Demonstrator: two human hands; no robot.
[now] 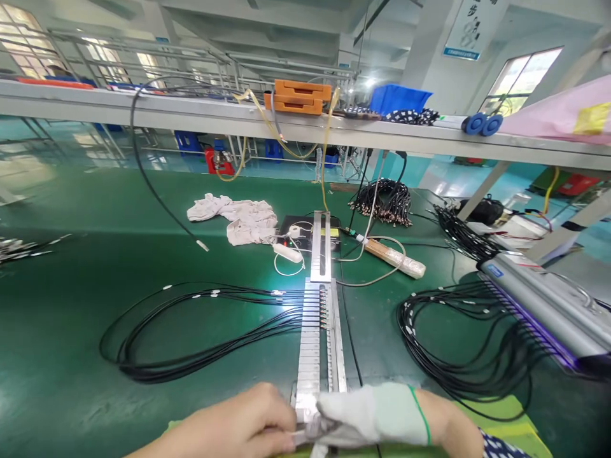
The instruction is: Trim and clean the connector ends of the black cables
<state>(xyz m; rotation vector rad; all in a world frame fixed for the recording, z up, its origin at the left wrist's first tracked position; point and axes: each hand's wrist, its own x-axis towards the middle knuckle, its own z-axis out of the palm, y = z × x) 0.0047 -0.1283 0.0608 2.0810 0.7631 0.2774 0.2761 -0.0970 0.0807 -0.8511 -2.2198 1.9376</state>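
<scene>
A long slotted metal fixture (309, 356) runs away from me down the middle of the green table. Several black cables (191, 366) loop out to its left, and their metal-tipped ends (324, 308) lie side by side across its far half. At the near end of the fixture, my bare left hand (238, 420) is closed in a pinch; a small pale piece shows at its fingertips, too blurred to name. My right hand (372, 413), in a white glove with a green cuff, meets it there with fingers closed over the fixture's end. What those fingers grip is hidden.
More black cables (420, 343) run into a silver machine with a purple glow (548, 305) at right. Farther back are a white cloth (248, 219), a black control box (300, 238), a wrapped power strip (394, 257) and a cable bundle (384, 200). A shelf (200, 111) crosses above.
</scene>
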